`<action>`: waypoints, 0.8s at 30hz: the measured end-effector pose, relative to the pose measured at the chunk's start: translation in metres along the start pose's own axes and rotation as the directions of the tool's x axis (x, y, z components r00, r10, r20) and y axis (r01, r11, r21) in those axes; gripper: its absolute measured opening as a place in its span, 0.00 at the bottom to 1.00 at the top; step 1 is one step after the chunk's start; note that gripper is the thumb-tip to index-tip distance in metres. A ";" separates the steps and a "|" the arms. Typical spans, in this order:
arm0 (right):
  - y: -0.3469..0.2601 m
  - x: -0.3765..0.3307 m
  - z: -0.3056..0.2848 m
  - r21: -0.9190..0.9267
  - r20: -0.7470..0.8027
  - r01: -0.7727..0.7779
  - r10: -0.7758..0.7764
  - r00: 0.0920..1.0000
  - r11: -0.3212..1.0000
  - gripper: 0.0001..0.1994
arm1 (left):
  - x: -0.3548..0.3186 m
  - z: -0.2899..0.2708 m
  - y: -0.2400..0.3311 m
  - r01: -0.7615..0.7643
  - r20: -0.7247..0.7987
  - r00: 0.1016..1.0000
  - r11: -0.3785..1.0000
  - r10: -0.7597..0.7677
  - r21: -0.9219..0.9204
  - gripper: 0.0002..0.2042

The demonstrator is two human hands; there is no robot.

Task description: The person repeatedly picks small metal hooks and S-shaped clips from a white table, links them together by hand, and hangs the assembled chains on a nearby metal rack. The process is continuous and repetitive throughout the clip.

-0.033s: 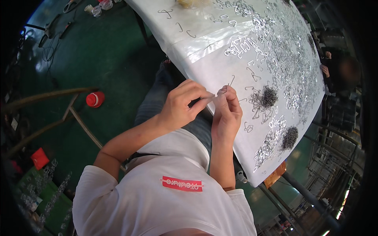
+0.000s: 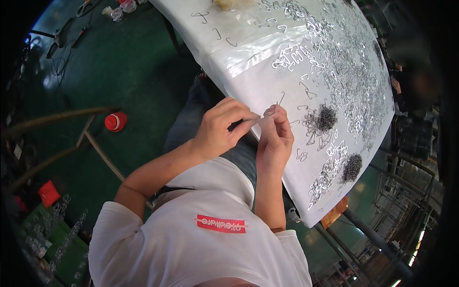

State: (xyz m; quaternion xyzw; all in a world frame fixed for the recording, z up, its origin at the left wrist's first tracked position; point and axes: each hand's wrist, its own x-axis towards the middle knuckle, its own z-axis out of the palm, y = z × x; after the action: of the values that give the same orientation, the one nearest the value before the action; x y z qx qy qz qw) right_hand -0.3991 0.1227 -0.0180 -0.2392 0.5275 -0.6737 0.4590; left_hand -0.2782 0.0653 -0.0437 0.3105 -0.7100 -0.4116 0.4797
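Wire hook [image 2: 282, 98] appears pinched in the right hand [image 2: 276, 138] over the white table [image 2: 256, 88], likely for steadiness, while the left hand [image 2: 220, 124] pinches alongside, on what I cannot tell.

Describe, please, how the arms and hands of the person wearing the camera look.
The left hand and right hand are bare, without gloves. The forearms are uncovered, with no watch visible. The short sleeves are white, matching the T-shirt.
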 end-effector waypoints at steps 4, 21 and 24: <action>0.004 0.004 -0.002 -0.005 0.008 0.109 -0.109 0.994 0.994 0.03 | 0.013 0.003 -0.021 0.013 -0.002 1.000 1.000 -0.013 0.005 0.08; 0.013 -0.010 -0.009 -0.051 0.016 0.092 -0.091 0.996 0.994 0.04 | 0.156 0.157 -0.140 -0.099 0.275 0.951 0.696 -0.145 0.711 0.11; 0.014 -0.013 -0.010 -0.055 0.012 0.075 -0.075 0.997 0.996 0.04 | 0.157 0.156 -0.140 -0.134 0.315 0.937 0.679 -0.151 0.722 0.10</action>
State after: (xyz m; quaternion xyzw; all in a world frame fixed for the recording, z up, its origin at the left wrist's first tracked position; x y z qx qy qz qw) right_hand -0.3958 0.1384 -0.0325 -0.2750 0.5345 -0.6742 0.4291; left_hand -0.4720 -0.0870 -0.1320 0.4016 -0.8867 -0.1429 0.1789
